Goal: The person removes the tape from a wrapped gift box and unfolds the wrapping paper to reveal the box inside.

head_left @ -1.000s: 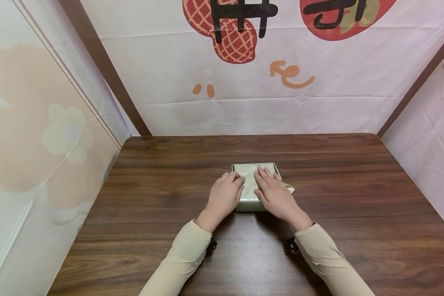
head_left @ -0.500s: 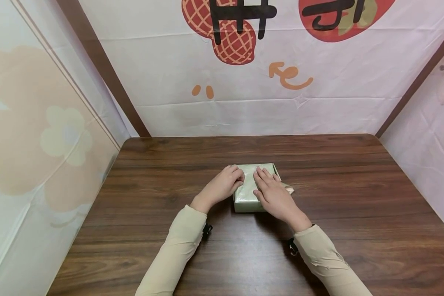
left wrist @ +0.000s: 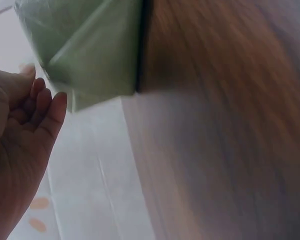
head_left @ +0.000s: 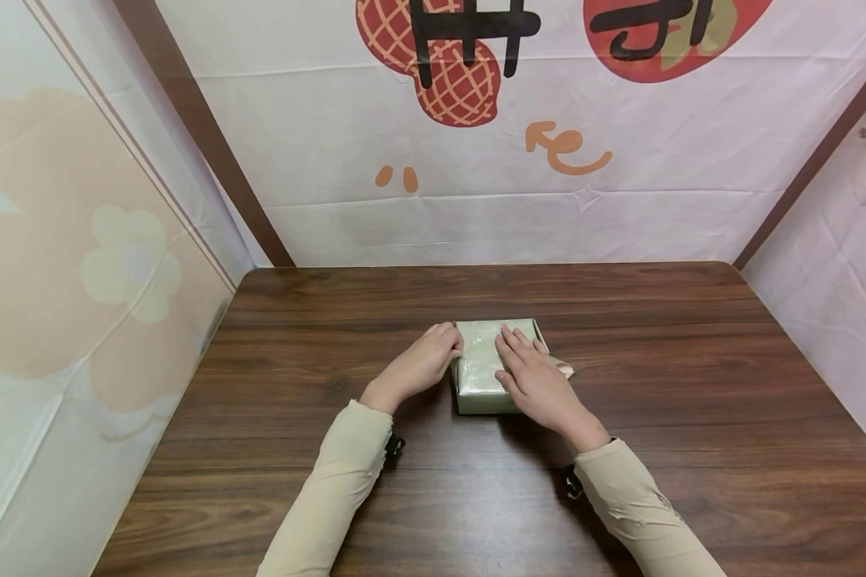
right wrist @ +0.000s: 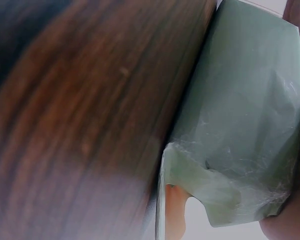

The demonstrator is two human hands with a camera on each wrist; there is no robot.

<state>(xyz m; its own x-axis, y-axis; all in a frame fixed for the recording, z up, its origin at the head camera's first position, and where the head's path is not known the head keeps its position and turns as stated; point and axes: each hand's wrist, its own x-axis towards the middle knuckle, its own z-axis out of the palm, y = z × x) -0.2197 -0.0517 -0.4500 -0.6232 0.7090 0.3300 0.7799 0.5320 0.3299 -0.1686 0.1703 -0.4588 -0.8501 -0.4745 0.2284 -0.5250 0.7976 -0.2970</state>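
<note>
A small box wrapped in pale green paper [head_left: 479, 370] lies flat on the brown table, its top shiny and creased. My right hand [head_left: 536, 381] rests on the right part of its top with fingers straight. At the box's upper left edge is my left hand [head_left: 426, 358], its fingers curled. In the left wrist view the left hand's thumb and fingers [left wrist: 30, 115] come close together beside the folded paper end [left wrist: 97, 60]; I cannot tell whether they pinch anything. The right wrist view shows a loose paper flap [right wrist: 205, 187] sticking out from the box's right end.
The wood-grain table [head_left: 317, 320] reaches back to a white printed cloth wall [head_left: 505, 228]. Cloth walls also stand at the left and right. Beige sleeves [head_left: 317, 497] cover both forearms, with a dark strap [head_left: 394, 446] at the left wrist.
My left hand has slid left, from over the box's top to its left edge, and its forearm has swung left. The right hand and the box have stayed nearly still.
</note>
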